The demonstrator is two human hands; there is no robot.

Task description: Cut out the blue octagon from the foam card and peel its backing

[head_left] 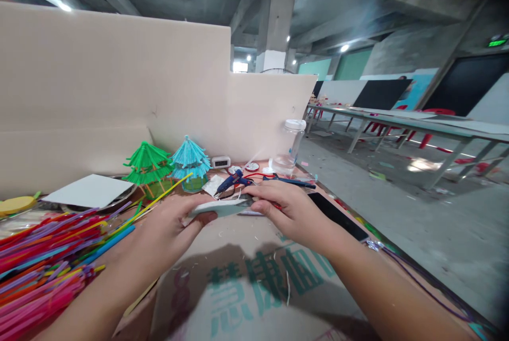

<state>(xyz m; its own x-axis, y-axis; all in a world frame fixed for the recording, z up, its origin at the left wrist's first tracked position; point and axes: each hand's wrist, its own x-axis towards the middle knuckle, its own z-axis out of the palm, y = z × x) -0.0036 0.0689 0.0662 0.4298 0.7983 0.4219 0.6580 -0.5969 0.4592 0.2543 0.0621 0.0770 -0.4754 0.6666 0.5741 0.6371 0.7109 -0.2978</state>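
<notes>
Partly covered white piece (pixel 227 207) between hands (pixel 289 206), tool (pixel 247 201) mostly obscured, forearms (pixel 369 280) cropped.

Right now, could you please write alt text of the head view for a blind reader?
The left hand holds a flat white piece and the right hand a partly hidden tool at its edge, above printed cardboard. Colourful craft stems lie left; a green tiered model and a blue one stand behind.

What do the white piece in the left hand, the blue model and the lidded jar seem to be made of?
The white piece in the left hand: matte and evenly pale, perhaps foam or card; the look leaves it open.
The blue model: likely chenille stems, matte, judging by its fuzzy-looking strips.
The lidded jar: glossy and see-through, so clear plastic or glass.
</notes>
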